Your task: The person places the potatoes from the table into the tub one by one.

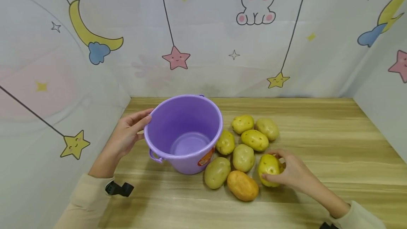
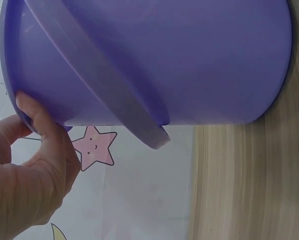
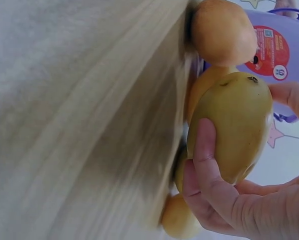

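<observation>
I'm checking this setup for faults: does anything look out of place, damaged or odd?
Only a mild oddity: the orange potato at the near edge of the group beside the purple bucket differs in colour from the yellowish potatoes. I see no damage.

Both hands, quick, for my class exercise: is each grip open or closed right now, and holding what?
Left hand: closed, holding the purple bucket by its rim.
Right hand: closed, holding a yellow potato.

A white wall (image 1: 210, 77) with a bunny (image 1: 257, 1) and a pink star (image 1: 176, 58) stands behind the wooden table (image 1: 324, 133); more white walls (image 1: 38, 172) stand left and right of the table
</observation>
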Tool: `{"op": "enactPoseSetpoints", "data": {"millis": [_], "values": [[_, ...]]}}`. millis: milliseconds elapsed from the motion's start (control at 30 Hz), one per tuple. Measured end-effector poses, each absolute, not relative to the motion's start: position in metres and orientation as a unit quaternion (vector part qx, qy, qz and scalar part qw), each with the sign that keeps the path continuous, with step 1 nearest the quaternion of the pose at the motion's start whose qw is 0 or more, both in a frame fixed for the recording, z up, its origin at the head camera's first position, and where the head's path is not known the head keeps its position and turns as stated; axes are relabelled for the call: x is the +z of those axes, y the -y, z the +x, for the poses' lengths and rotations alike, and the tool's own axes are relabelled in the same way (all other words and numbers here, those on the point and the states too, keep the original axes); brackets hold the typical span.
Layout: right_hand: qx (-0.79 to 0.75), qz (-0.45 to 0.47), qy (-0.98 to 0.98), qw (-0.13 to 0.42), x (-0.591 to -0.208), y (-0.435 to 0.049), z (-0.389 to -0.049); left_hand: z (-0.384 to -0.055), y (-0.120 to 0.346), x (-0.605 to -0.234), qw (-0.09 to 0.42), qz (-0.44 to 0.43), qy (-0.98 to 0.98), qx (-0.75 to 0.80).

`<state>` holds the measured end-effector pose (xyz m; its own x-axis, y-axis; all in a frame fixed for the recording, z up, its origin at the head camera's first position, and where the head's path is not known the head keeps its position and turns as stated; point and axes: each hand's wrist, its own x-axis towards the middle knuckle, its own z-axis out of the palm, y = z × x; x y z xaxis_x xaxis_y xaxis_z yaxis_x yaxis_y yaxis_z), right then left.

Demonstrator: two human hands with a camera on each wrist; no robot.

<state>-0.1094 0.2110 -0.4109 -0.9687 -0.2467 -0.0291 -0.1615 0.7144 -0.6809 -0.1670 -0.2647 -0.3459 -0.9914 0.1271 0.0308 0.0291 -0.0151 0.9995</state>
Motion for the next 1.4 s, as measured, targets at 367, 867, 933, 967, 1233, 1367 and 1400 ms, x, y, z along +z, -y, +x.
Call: {"op": "enactPoseSetpoints", "data": {"millis": [367,867,933,967,1233,1367,1400], "values": [[-0.381,-0.122,-0.914,0.063,-0.394,-0.216,-0.114,-0.166,0.264,-0.348,0.035,0.048,-0.705,0.707],[-0.387,-0.132,-0.91,0.07,-0.369,-0.216,-0.123,-0.167,0.264,-0.347,0.032,0.046,-0.707,0.705],[-0.386,-0.137,-0.91,0.065,-0.367,-0.216,-0.125,-0.167,0.264,-0.347,0.031,0.046,-0.708,0.704],[-0.387,-0.139,-0.909,0.064,-0.366,-0.216,-0.125,-0.167,0.264,-0.347,0.031,0.046,-0.708,0.704],[-0.395,-0.143,-0.905,0.058,-0.356,-0.216,-0.127,-0.166,0.262,-0.347,0.027,0.046,-0.714,0.698],[-0.388,-0.149,-0.908,0.048,-0.351,-0.216,-0.13,-0.166,0.262,-0.348,0.024,0.047,-0.712,0.7],[-0.388,-0.151,-0.908,0.046,-0.35,-0.216,-0.13,-0.166,0.262,-0.348,0.023,0.048,-0.713,0.699]]}}
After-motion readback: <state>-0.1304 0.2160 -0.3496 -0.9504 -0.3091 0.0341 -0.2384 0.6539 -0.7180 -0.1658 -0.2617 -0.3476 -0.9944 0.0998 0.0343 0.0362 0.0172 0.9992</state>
